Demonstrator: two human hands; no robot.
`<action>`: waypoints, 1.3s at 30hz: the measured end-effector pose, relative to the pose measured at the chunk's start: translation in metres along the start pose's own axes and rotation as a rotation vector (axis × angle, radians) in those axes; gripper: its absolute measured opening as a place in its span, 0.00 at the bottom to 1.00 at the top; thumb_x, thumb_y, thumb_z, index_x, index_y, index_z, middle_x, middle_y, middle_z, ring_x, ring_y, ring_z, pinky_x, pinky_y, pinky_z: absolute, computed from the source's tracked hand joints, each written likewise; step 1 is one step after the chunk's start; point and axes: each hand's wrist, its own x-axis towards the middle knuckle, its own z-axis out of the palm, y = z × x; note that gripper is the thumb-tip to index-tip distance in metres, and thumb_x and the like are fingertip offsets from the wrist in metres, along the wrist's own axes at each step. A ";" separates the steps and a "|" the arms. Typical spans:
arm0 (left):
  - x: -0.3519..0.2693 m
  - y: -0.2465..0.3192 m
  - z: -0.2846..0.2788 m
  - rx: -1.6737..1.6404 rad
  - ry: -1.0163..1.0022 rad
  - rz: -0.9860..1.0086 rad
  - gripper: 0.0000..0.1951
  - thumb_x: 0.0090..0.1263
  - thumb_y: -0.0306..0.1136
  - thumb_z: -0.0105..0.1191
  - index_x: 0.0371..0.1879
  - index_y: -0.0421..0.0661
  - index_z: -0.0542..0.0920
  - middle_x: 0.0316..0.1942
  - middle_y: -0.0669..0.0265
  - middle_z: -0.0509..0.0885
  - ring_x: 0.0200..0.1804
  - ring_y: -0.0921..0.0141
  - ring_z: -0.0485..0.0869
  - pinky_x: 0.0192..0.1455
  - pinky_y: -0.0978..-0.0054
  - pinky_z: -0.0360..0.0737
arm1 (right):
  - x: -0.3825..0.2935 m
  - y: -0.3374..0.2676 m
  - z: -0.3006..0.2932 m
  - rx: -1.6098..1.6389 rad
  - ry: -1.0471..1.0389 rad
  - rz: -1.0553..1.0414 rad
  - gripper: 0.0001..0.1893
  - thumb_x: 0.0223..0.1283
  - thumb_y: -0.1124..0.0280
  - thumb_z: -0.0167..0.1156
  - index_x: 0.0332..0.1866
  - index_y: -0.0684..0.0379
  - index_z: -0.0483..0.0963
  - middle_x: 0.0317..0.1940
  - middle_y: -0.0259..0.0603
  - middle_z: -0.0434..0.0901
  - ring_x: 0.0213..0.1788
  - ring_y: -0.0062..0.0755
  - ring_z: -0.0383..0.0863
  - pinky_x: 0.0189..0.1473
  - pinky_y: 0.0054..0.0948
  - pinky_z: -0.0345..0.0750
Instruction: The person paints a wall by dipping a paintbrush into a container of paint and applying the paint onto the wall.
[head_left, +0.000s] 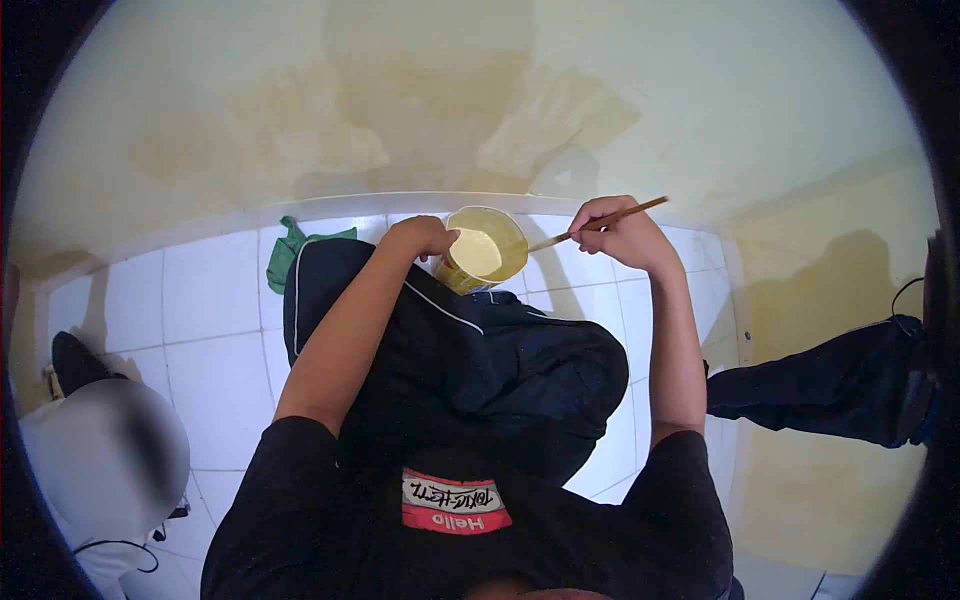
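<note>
A tilted paint bucket (514, 244) with pale yellow paint (476, 253) inside stands on the tiles in front of my crossed legs. My left hand (426, 236) grips its left rim, thumb over the edge. In my right hand (616, 231), to the right of the bucket, is a thin paintbrush (619, 215) with a brown wooden handle; its bristle end is at the bucket's right rim. Whether the tip touches the rim, I cannot tell. The pale yellow wall (450, 105) before me has darker yellow patches.
A green cloth (285, 259) lies on the white tiled floor (214, 292) left of my knee. A white baseboard (337, 205) runs along the wall's foot. Another person, partly blurred, is at the lower left. On the right, a dark-trousered leg (825, 382) of a person reaches in beside the side wall.
</note>
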 end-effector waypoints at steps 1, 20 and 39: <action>-0.002 0.000 -0.001 0.007 0.005 -0.002 0.35 0.78 0.59 0.38 0.42 0.36 0.88 0.38 0.51 0.89 0.35 0.59 0.88 0.48 0.56 0.83 | -0.005 0.004 -0.001 0.003 0.006 -0.006 0.05 0.56 0.80 0.66 0.37 0.65 0.84 0.27 0.40 0.85 0.31 0.26 0.86 0.34 0.27 0.82; 0.020 -0.028 0.005 0.053 -0.007 -0.126 0.40 0.78 0.64 0.34 0.39 0.34 0.87 0.34 0.50 0.90 0.41 0.56 0.89 0.54 0.58 0.81 | -0.014 0.120 0.083 -0.012 1.411 -0.493 0.05 0.61 0.84 0.63 0.41 0.68 0.82 0.33 0.48 0.88 0.38 0.40 0.89 0.44 0.32 0.85; -0.010 0.004 -0.018 -0.120 0.041 -0.164 0.39 0.80 0.63 0.35 0.49 0.31 0.82 0.39 0.52 0.88 0.34 0.64 0.87 0.42 0.66 0.82 | 0.008 0.142 0.089 -0.014 1.477 -0.545 0.05 0.60 0.82 0.65 0.40 0.68 0.82 0.33 0.48 0.88 0.34 0.38 0.89 0.37 0.29 0.85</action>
